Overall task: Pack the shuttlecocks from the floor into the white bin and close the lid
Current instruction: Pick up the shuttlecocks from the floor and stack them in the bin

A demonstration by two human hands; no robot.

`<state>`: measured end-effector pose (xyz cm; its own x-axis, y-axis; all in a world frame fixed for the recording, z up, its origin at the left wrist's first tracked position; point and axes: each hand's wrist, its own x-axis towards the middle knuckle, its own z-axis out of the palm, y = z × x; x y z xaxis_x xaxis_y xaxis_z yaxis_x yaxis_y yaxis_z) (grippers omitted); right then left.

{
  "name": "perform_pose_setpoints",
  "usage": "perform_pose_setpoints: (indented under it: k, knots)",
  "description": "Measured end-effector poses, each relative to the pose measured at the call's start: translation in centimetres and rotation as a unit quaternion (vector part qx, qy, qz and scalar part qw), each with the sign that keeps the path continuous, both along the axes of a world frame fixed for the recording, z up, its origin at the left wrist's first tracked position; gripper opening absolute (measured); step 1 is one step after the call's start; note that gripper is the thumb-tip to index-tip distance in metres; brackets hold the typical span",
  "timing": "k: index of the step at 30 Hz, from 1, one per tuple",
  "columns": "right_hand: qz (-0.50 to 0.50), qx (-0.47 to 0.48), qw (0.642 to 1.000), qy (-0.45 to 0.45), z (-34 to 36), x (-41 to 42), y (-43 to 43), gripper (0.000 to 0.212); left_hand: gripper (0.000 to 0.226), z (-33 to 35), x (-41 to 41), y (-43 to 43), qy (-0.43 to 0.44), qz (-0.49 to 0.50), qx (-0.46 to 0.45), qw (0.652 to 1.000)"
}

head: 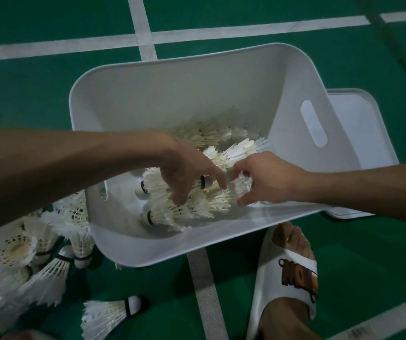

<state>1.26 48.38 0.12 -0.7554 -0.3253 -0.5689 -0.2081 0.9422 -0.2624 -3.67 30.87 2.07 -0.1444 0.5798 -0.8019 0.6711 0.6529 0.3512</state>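
White feathered shuttlecocks, some in white plastic bin, others on green floor near left: featherlight, crushable, safest taken by cork, here pinched at skirts by left hand and right hand.

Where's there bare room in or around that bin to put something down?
Bare bin bottom shows along its left wall, by the handle slot. Open green floor lies beyond the bin. Crowded: shuttlecocks mid-bin under left hand and right hand, and the floor pile lower left.

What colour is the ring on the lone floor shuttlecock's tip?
Black, round the white tip of the lone shuttlecock; the head view shows it.
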Motion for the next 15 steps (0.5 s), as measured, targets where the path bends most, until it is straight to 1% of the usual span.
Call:
perform_pose_setpoints:
  k: [2, 7, 11, 15]
  knots:
    - [0.007, -0.004, 1.0, -0.012, -0.2, 0.1, -0.4, 0.057, 0.091, -0.1, 0.0, 0.1, 0.002, -0.004, 0.0, 1.0]
    - [0.003, -0.026, 0.997, -0.076, -0.8, -0.3, -0.9, 0.058, 0.09, 0.0, 0.0, -0.1, 0.024, -0.02, -0.006, 1.0]
    - [0.011, -0.017, 0.997, -0.079, -1.6, -0.1, -1.2, 0.057, 0.089, 0.1, 0.1, -0.4, 0.039, -0.021, -0.003, 0.999]
    - [0.013, -0.028, 0.996, -0.084, -1.2, -0.3, -1.3, 0.062, 0.084, 0.6, -0.1, -0.9, 0.035, 0.015, -0.004, 0.999]
